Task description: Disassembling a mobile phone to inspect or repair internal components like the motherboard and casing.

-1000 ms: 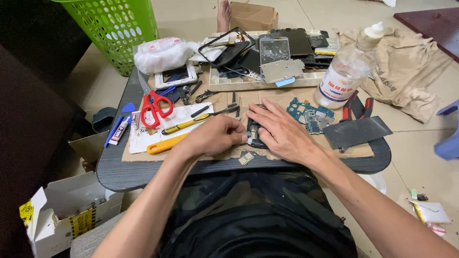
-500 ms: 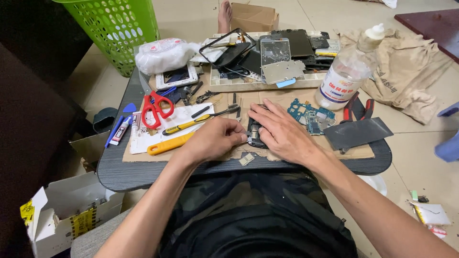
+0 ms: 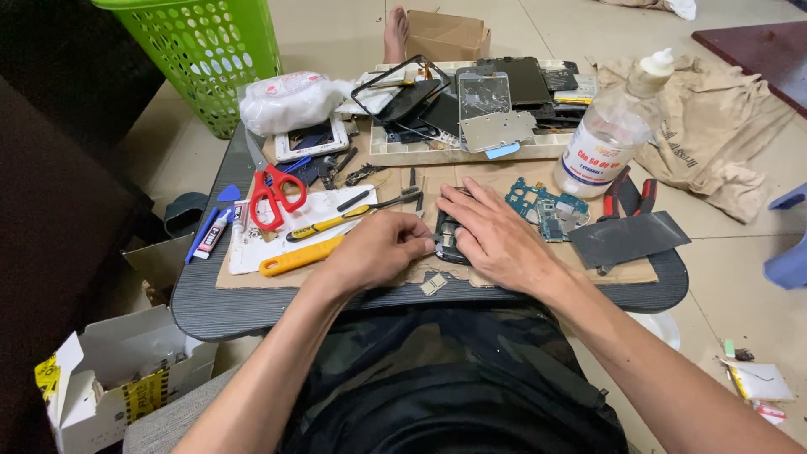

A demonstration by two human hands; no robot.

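A small dark phone body (image 3: 447, 240) lies on a sheet of brown cardboard (image 3: 614, 273) on a low dark table (image 3: 210, 303). My right hand (image 3: 496, 235) lies flat across its right side and presses it down. My left hand (image 3: 382, 248) is curled at its left edge, with the fingertips pinched against the phone body; any tool in those fingers is hidden. A blue circuit board (image 3: 546, 202) lies just past my right hand. A yellow-handled screwdriver (image 3: 298, 256) and a thinner yellow-and-black one (image 3: 336, 223) rest left of my left hand.
Red scissors (image 3: 273, 189), a clear bottle (image 3: 609, 134), red-handled pliers (image 3: 630, 193), a grey sheet (image 3: 626, 240) and a tray of phone parts (image 3: 471, 105) crowd the table. A green basket (image 3: 206, 50) stands far left, white boxes (image 3: 109, 378) near left, a tan cloth (image 3: 714, 126) right.
Both hands stay on the phone body. My left hand's fingers have shifted slightly at its left edge; nothing else has moved.
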